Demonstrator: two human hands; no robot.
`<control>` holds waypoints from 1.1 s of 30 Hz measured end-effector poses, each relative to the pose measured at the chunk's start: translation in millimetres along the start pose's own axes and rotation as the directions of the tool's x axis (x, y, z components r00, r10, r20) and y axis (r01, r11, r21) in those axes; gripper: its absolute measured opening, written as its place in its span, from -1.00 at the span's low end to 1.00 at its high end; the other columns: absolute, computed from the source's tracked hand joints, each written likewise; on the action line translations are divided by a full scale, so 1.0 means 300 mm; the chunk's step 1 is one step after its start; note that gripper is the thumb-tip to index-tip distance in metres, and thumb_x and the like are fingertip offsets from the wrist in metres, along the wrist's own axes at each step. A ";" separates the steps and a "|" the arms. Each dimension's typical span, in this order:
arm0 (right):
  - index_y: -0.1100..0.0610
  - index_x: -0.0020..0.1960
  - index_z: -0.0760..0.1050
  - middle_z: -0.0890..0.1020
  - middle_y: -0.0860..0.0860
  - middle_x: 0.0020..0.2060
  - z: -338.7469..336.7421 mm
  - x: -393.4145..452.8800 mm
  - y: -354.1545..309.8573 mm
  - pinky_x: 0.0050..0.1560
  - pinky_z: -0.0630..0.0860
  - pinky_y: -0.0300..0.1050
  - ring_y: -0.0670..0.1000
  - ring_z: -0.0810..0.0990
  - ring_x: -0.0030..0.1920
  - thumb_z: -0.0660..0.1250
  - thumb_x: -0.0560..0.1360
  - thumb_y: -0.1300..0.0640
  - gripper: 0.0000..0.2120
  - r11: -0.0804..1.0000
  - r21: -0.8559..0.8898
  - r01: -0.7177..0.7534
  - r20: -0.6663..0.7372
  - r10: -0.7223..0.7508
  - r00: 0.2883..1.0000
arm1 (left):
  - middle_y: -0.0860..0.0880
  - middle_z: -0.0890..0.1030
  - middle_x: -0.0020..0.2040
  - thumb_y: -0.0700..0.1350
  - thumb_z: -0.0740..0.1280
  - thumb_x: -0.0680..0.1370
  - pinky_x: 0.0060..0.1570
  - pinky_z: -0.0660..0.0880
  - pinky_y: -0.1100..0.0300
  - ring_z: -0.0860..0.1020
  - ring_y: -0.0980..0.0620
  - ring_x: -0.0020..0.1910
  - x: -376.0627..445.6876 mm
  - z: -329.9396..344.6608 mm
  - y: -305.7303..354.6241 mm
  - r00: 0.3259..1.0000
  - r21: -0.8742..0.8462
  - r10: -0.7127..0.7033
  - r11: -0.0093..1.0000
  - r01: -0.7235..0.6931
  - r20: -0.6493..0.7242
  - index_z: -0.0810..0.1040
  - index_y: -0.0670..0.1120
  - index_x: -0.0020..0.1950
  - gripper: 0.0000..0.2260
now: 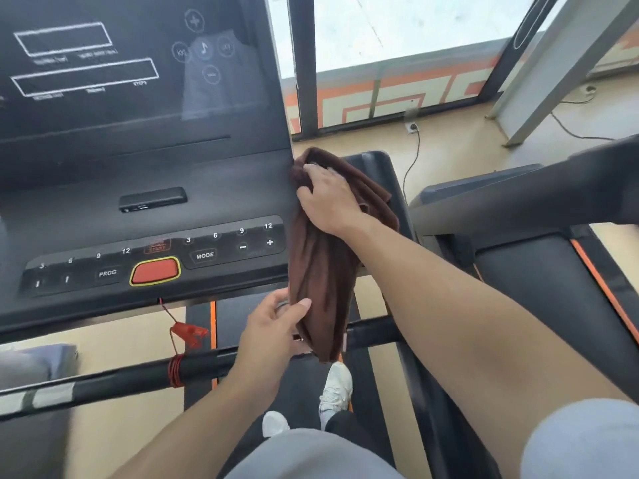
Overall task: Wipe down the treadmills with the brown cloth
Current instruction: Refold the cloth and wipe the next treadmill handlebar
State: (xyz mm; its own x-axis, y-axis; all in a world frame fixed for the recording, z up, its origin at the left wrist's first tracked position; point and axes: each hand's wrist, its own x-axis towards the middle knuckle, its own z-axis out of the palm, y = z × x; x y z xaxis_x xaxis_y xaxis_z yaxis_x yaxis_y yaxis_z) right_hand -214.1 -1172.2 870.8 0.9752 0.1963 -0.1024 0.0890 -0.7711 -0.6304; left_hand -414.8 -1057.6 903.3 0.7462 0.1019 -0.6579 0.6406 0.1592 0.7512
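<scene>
The head view looked down on the brown cloth [325, 271], which hung in a long bunched fold against the right edge of the treadmill console [207, 202], its long axis running nearly straight down from the upper corner of the panel past the button strip. The right hand [328, 198] lay over the cloth's top end, fingers curled into the fabric and pressing it to the console edge, so most of the cloth trailed below that grip. The left hand [276, 319] was at the lower part, thumb and fingers partly closed on the cloth's left side, apparently gathering it. I judged the right hand to be the working one, with the next stroke running down along that edge. A red safety clip [188, 332] dangled below the console, well left of the cloth.
</scene>
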 end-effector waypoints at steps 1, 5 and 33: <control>0.11 0.26 0.52 0.59 0.09 0.30 0.004 -0.048 0.001 0.46 0.28 0.03 0.18 0.46 0.35 0.18 0.55 0.11 -0.68 1.000 0.005 0.005 -0.019 -0.005 1.000 | -0.15 0.74 0.01 -0.21 0.32 0.64 -0.27 0.65 0.11 0.74 -0.07 -0.09 -0.018 -0.001 -0.017 1.000 0.000 -0.009 1.000 0.009 0.010 0.58 -0.13 0.18 -0.87; 0.16 0.19 0.58 0.68 0.12 0.11 0.048 -0.266 0.003 0.25 0.34 -0.02 0.20 0.56 0.16 0.30 0.50 0.20 -0.72 0.999 -0.030 0.034 -0.132 -0.038 0.991 | -0.17 0.76 -0.08 -0.23 0.31 0.64 -0.33 0.62 0.13 0.75 -0.09 -0.15 -0.117 -0.015 -0.083 0.992 0.016 -0.086 0.996 0.085 0.097 0.56 -0.19 0.16 -0.87; 0.07 0.27 0.60 0.67 -0.02 0.17 0.599 -2.060 0.219 0.18 0.47 -0.16 0.02 0.60 0.20 0.22 0.66 0.07 -0.73 0.335 0.501 -0.798 0.114 0.889 0.445 | 0.09 0.72 -0.18 -0.04 0.33 0.63 -0.23 0.49 0.29 0.62 0.20 -0.22 -0.598 -0.153 -0.909 0.851 0.772 -0.310 0.615 -0.160 0.424 0.71 -0.04 -0.04 -0.82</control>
State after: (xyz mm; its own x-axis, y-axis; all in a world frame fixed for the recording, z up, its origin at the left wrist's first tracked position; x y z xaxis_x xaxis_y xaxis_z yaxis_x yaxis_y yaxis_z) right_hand -847.4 -1235.3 754.4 0.4896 -0.5292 -0.6930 -0.8497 -0.1114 -0.5153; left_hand -731.6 -1074.3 814.1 0.5133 -0.3788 -0.7701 0.4145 -0.6763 0.6089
